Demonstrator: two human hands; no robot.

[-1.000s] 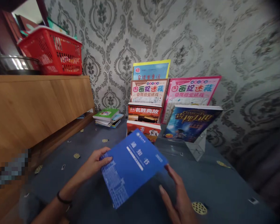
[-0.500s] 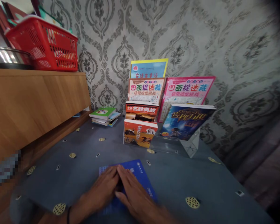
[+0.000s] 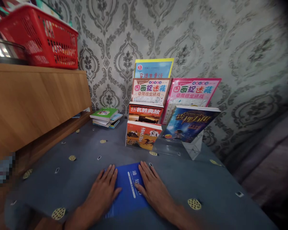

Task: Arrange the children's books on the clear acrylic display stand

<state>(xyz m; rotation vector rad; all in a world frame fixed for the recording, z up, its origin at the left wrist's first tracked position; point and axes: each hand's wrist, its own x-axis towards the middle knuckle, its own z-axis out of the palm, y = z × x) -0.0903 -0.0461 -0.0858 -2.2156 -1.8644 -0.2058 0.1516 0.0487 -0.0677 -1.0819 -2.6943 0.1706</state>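
Indoors, at a dark, patterned table [image 3: 81, 182] before a damask wall [image 3: 196, 35], rested the left hand [image 3: 101, 195] and right hand [image 3: 156, 191] flat, unclenched and grasping nothing, on opposite sides of a blue booklet [image 3: 127, 199]. Had the booklet lying on the table's near part, short of the clear stand [image 3: 193, 149] and its tilted books [image 3: 144, 135]. Showed a pile [image 3: 105, 114] farther back and a cabinet [image 3: 45, 105] bearing a red basket [image 3: 37, 35]. Half a second earlier, joined both hands over the booklet; since then, spread them, baring its middle.
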